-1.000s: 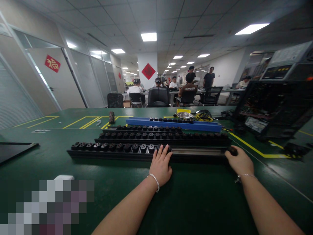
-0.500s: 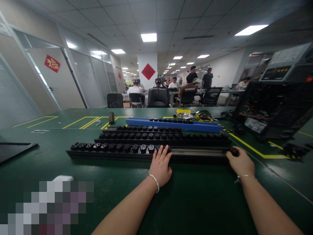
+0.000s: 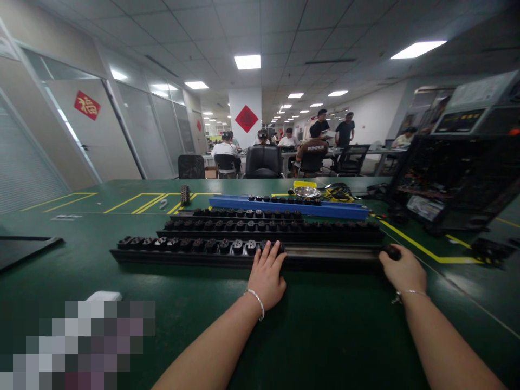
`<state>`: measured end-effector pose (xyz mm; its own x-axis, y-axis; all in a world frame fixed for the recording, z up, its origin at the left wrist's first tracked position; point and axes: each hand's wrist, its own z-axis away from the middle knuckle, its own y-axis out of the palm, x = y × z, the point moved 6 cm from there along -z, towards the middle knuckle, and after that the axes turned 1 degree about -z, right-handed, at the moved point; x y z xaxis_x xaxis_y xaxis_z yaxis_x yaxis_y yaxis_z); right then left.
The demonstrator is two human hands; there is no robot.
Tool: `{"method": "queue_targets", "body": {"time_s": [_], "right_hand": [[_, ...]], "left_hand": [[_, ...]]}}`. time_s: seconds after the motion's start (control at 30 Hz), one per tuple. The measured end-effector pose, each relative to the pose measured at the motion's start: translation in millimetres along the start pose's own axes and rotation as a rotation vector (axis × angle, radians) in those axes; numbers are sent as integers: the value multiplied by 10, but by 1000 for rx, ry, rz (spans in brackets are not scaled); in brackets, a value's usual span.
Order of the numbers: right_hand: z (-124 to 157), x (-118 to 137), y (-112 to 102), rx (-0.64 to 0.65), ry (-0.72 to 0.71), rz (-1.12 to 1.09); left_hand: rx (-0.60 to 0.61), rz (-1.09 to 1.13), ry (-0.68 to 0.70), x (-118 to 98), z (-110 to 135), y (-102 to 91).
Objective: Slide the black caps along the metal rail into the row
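A long black rail [image 3: 195,260] lies crosswise in front of me, its left part filled with a row of black socket modules [image 3: 197,245]. My left hand [image 3: 267,273] rests with outstretched fingers over the right end of that row; the part under the fingertips is hidden. Bare channel [image 3: 325,251] shows to the right of it. At the rail's right end my right hand [image 3: 406,269] pinches a black round socket module [image 3: 392,252], partly covered by the fingers. I cannot tell whether that module touches the rail.
Behind lie more black rails with modules [image 3: 276,232] and a blue rail [image 3: 333,210]. A metal dish [image 3: 306,192] and yellow tray [image 3: 304,184] stand farther back. An open computer case [image 3: 447,184] is at right, a black frame [image 3: 30,246] at left. People sit beyond the table.
My right hand has shifted slightly to the right with the black module, outward along the rail's end. The left hand has stayed where it was.
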<state>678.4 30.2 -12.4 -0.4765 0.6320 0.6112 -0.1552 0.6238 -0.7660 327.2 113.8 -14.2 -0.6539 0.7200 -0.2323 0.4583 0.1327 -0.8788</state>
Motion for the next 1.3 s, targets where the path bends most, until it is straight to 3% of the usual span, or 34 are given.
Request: {"method": "queue_targets", "body": {"time_s": [0.8,1.3], "right_hand": [[-77,-77,-43,-80,-16,-10],[-262,-208,-73,-39,5,62]], "left_hand": [[-5,9,-5,2,3,-1],[-13,7,-6,-5,-1,-12]]}}
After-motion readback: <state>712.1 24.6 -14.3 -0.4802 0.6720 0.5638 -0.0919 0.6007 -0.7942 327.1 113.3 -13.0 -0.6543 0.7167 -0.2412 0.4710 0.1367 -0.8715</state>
